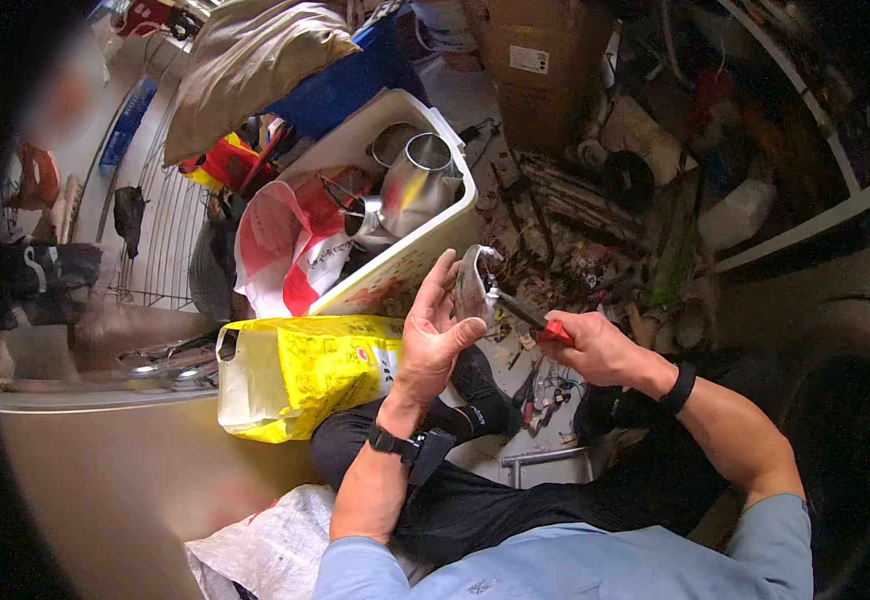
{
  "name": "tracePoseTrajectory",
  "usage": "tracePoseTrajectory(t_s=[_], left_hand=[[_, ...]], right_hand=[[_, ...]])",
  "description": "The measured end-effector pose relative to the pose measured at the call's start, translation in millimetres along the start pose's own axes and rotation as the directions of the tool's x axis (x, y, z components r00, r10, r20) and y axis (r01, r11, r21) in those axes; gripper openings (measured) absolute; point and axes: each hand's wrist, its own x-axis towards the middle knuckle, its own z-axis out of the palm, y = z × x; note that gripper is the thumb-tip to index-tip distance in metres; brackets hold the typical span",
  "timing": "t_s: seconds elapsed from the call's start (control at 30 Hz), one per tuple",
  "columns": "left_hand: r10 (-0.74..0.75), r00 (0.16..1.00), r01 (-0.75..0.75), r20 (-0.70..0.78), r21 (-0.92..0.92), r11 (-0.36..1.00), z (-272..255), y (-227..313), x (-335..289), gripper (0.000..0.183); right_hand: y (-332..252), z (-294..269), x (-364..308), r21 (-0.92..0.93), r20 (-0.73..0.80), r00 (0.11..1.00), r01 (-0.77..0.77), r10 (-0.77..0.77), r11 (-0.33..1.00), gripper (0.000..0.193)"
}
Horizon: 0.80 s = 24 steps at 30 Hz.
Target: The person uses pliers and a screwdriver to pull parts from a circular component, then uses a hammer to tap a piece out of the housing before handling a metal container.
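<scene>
In the middle of the head view, my left hand [433,335] cradles a round, shiny metal part [473,288] between its thumb and raised fingers. A small white piece sticks out of the part's right side, and its inner face is turned away from me. My right hand [600,348] is closed round the red handle of a tool with a dark shaft [521,312]. The shaft's tip meets the metal part beside the white piece; whether it is a screwdriver or pliers is not clear. Both hands are above the littered floor.
A white tub [385,270] holding metal jugs [420,185] and a red-and-white bag [290,245] stands ahead to the left. Nearer lies a yellow bag [330,370]. Scrap and debris [595,275] cover the floor on the right, before a cardboard box [540,85].
</scene>
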Motion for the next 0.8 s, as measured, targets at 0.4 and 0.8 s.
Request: tracePoseTrajectory(t_s=[0.4,0.8], left_hand=[[-0.135,0.988,0.116,-0.080,-0.206,0.972,-6,-3,-5,0.049],[-0.437,0.853,0.339,-0.285,-0.333,0.880,-20,-24,-12,0.055]], right_hand=[[12,9,1,-0.415,-0.193,0.913,0.256,-0.359,0.873,0.018],[-23,17,-10,-0.799,-0.064,0.942,0.150,-0.330,0.583,0.019]])
